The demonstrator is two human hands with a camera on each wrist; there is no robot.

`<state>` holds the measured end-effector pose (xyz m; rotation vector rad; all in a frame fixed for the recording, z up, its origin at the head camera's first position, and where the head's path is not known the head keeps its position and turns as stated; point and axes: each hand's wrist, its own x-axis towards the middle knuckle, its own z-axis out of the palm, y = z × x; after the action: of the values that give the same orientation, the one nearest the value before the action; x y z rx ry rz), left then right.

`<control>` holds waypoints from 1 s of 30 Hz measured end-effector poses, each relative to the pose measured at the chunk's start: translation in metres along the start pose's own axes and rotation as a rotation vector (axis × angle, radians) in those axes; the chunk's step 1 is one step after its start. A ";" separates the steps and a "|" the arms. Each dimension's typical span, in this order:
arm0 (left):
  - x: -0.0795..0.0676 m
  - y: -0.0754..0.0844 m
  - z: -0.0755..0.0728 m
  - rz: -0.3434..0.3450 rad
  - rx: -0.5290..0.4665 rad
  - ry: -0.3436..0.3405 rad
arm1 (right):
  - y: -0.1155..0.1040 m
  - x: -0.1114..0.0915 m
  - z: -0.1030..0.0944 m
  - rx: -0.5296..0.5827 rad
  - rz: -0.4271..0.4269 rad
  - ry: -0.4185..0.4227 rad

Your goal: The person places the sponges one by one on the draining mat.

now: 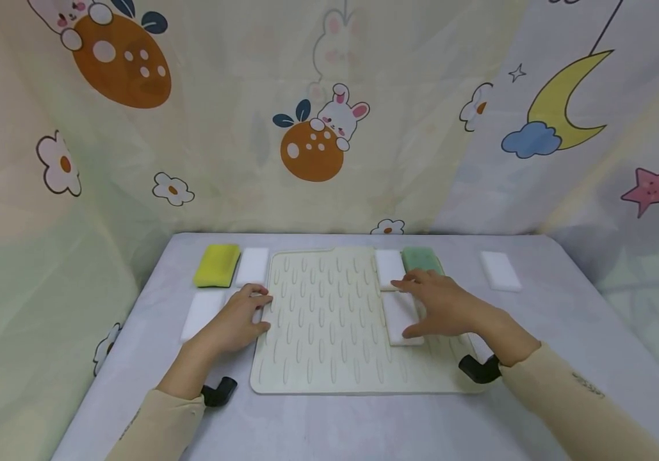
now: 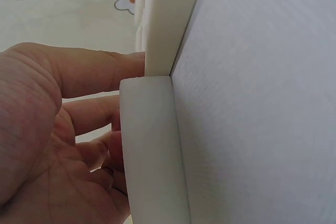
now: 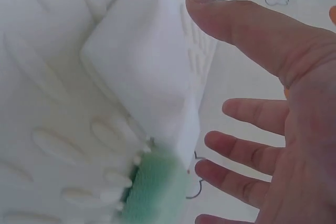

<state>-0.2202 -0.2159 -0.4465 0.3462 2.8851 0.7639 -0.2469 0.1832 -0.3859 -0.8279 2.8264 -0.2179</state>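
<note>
A cream ribbed mat (image 1: 323, 358) lies on the table. My left hand (image 1: 239, 323) is at its left edge, a fingertip touching the edge in the left wrist view. White sponge blocks (image 1: 201, 314) lie beside and partly under this hand; one white block (image 2: 152, 150) meets the mat edge. My right hand (image 1: 441, 306) is spread over the mat's right part, thumb apart from the fingers and nothing held. Under it lies a white sponge block (image 1: 401, 317), with another white block (image 1: 388, 266) behind it. A green sponge (image 1: 421, 257) sits next to that one, partly hidden by the hand.
A yellow sponge (image 1: 216, 265) and a white block (image 1: 252, 266) stand at the back left. Another white block (image 1: 500, 270) lies on the table right of the mat. A printed curtain (image 1: 219, 128) hangs close behind the white-covered table (image 1: 335, 429).
</note>
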 end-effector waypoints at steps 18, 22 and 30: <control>-0.004 0.000 -0.001 -0.010 -0.016 0.004 | 0.076 -0.015 -0.037 0.066 0.109 0.048; -0.003 0.000 -0.001 -0.017 -0.016 0.007 | 0.099 -0.016 -0.039 0.062 0.148 0.041; -0.001 0.001 -0.002 -0.011 -0.012 0.000 | 0.135 -0.019 -0.039 0.106 0.192 0.017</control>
<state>-0.2188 -0.2159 -0.4445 0.3280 2.8786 0.7798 -0.3099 0.3090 -0.3712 -0.5313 2.8580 -0.3440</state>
